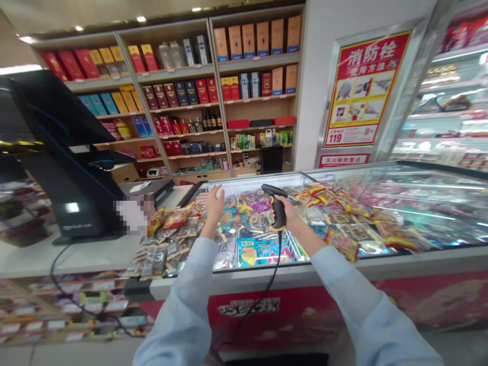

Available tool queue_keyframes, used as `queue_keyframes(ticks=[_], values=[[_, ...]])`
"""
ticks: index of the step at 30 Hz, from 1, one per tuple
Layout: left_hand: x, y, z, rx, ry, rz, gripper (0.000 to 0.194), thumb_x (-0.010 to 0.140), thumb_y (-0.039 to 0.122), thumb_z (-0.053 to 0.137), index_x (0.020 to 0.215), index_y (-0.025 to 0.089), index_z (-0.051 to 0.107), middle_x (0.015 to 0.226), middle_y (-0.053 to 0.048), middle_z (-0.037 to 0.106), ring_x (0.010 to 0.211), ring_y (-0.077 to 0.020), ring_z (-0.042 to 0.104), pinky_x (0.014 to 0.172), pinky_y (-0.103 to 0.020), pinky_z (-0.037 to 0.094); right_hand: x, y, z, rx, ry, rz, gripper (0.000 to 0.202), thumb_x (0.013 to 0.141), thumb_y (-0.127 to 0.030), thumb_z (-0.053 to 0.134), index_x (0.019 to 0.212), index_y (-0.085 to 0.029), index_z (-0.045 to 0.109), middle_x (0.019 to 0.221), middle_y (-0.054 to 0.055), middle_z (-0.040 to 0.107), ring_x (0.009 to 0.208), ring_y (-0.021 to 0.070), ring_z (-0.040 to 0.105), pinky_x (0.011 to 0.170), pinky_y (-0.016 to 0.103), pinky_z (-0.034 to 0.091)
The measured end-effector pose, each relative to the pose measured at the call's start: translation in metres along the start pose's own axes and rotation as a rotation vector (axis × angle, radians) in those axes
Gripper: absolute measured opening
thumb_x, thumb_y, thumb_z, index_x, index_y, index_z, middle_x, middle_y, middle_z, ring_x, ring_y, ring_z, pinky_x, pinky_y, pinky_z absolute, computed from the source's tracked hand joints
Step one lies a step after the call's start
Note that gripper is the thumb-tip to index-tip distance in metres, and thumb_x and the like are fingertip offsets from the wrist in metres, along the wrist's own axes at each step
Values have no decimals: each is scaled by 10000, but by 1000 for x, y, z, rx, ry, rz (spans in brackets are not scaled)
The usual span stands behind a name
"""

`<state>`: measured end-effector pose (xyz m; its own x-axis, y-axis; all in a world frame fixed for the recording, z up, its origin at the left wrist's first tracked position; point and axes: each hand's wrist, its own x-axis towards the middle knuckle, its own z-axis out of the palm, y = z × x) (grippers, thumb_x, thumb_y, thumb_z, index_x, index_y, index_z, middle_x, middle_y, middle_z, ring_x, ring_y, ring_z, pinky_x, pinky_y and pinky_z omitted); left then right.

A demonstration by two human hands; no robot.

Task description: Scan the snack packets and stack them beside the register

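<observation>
My right hand [288, 213] grips a black barcode scanner [277, 205] by its handle, held upright above the glass lid of a chest freezer [290, 277]. The scanner's cable [267, 290] hangs down over the freezer's front. My left hand [214, 203] is raised with fingers spread and holds nothing; it hovers over snack packets [179, 218] piled on the freezer's left part. Both arms wear light blue sleeves. Under the glass lie many coloured packets [251, 249].
A black till screen [61, 152] stands on the white counter [46, 254] at left, its cable trailing down. Wooden shelves [213, 101] with boxed goods and bottles fill the back wall. A red fire-hydrant poster [362, 86] hangs at right, beside a chilled display [450, 101].
</observation>
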<state>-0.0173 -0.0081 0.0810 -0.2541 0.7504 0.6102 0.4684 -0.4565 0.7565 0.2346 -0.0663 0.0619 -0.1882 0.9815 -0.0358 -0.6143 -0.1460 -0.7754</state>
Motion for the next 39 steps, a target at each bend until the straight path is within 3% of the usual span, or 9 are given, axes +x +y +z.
queue_keyframes(ticks=[8, 11, 15, 21, 25, 30, 36, 39], values=[[-22, 41, 126, -112, -236, 37, 351, 800, 255, 574, 1128, 162, 661, 1337, -128, 543, 1297, -287, 429, 1123, -414, 250, -53, -79, -91, -38, 216, -134, 202, 761, -391, 571, 706, -197, 552, 456, -11, 521, 377, 114, 460, 344, 204, 362], [-29, 53, 165, -195, -288, 20, 476, 746, 274, 654, 1210, 176, 606, 1355, -126, 527, 1300, -299, 421, 1120, -417, 247, -70, -99, -123, -25, 287, -179, 197, 747, -393, 585, 710, -204, 548, 467, -14, 526, 377, 116, 454, 351, 215, 374], [-42, 61, 214, -288, -368, 25, 845, 654, 301, 752, 1405, 173, 387, 1450, -155, 406, 1342, -309, 360, 1117, -404, 238, -85, -113, -162, -12, 320, -205, 193, 727, -388, 598, 710, -200, 558, 475, -11, 525, 382, 112, 452, 356, 213, 371], [-62, 49, 276, -294, -511, 26, 1061, 532, 370, 825, 1432, 137, 312, 1467, -210, 337, 1377, -364, 270, 1129, -448, 185, -88, -115, -207, 43, 295, -190, 184, 717, -379, 611, 732, -197, 588, 482, -12, 519, 388, 107, 448, 359, 206, 365], [-74, 35, 308, -149, -620, 8, 1118, 489, 389, 837, 1431, 142, 288, 1475, -211, 314, 1385, -370, 246, 1130, -462, 182, -84, -107, -231, 57, 286, -199, 194, 707, -375, 637, 744, -191, 586, 486, -12, 526, 392, 102, 456, 358, 194, 367], [-82, 21, 334, 3, -708, -18, 1141, 450, 363, 851, 1415, 157, 279, 1485, -213, 268, 1396, -370, 216, 1122, -456, 213, -80, -99, -252, 102, 301, -265, 215, 711, -406, 633, 781, -210, 579, 520, -14, 546, 393, 107, 462, 347, 200, 366], [-88, 18, 350, 156, -639, 54, 999, 511, 301, 807, 1359, 97, 321, 1420, -240, 318, 1371, -371, 265, 1108, -452, 248, -81, -96, -255, 111, 324, -260, 215, 717, -406, 631, 761, -200, 582, 505, -10, 523, 399, 110, 449, 348, 208, 353], [-89, 19, 353, 186, -600, 74, 913, 500, 296, 811, 1292, 119, 394, 1367, -218, 360, 1338, -378, 313, 1102, -471, 257, -81, -96, -254, 72, 334, -271, 219, 724, -407, 626, 780, -199, 589, 485, -15, 506, 396, 115, 445, 349, 214, 347]])
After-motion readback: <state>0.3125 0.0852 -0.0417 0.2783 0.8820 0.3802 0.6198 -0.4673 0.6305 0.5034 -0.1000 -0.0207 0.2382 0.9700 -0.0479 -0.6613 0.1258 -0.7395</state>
